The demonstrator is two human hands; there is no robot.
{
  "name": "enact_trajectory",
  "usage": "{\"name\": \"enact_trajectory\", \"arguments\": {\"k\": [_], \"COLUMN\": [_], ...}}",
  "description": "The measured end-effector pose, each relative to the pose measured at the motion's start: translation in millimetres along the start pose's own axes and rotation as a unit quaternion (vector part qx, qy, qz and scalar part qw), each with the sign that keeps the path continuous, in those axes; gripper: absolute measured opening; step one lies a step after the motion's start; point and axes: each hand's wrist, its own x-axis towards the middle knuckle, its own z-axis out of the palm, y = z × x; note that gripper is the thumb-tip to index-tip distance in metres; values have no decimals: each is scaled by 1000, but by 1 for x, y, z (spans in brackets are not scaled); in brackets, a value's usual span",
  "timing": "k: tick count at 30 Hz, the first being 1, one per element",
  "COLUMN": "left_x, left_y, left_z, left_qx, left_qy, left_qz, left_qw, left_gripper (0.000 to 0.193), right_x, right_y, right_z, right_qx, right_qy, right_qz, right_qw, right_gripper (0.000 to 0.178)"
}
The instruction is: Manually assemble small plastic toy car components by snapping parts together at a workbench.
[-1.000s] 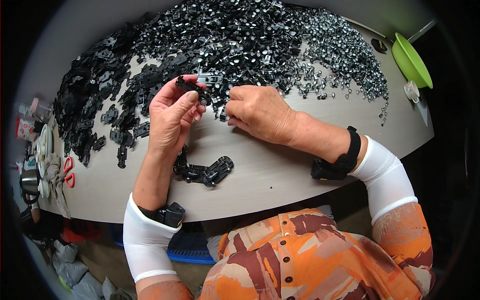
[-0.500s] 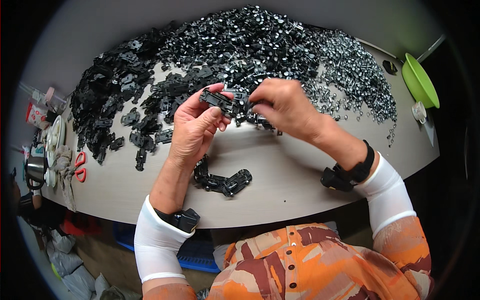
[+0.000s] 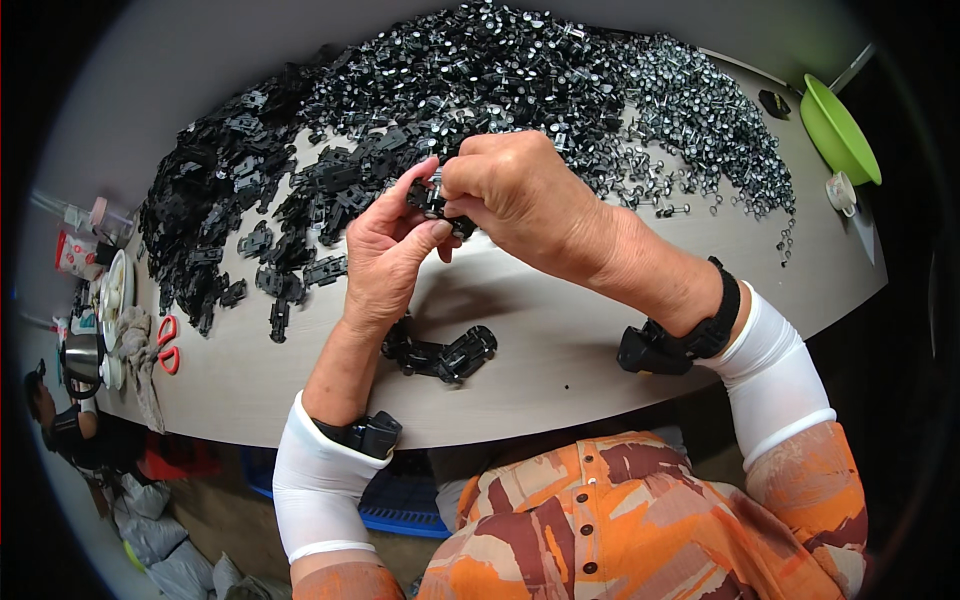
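Past the near edge of the table (image 3: 540, 400), my left hand (image 3: 382, 258) is clamped on the black base (image 3: 422, 200); it should be light, hard and slippery, best held by its sides. My right hand (image 3: 535, 200) has its fingertips together there, holding what, I can't tell.

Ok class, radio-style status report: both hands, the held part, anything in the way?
Left hand pinching black part. Right hand at it, grip unclear. Heap of small wheeled parts just beyond; nothing visibly blocking.
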Motion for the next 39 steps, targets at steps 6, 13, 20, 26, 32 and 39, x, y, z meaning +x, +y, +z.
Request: {"name": "enact_trajectory", "arguments": {"k": [6, 13, 20, 26, 32, 39], "left_x": [-4, -3, -4, 1, 3, 10], "left_y": [0, 7, 10, 7, 5, 27], "left_z": [2, 10, 1, -1, -7, -56], "left_qx": [36, -77, -193, -183, -174, 225], "left_qy": [-8, -2, -78, 5, -12, 123], "left_qz": [13, 9, -117, -71, -28, 16], "left_qw": [999, 997, 971, 981, 984, 966], "left_gripper": [50, 39, 29, 18, 24, 19], "right_x": [1, -3, 4, -4, -9, -33], "right_y": [-4, 7, 20, 22, 12, -8], "right_z": [8, 10, 6, -13, 14, 20], "right_qx": [-2, -2, -55, 146, 332, 270], "right_qy": [-13, 71, 67, 25, -30, -216], "right_qz": [-2, 3, -62, 173, 282, 297], "right_qw": [1000, 997, 994, 974, 900, 890], "right_gripper": [7, 22, 48, 27, 21, 7]}}
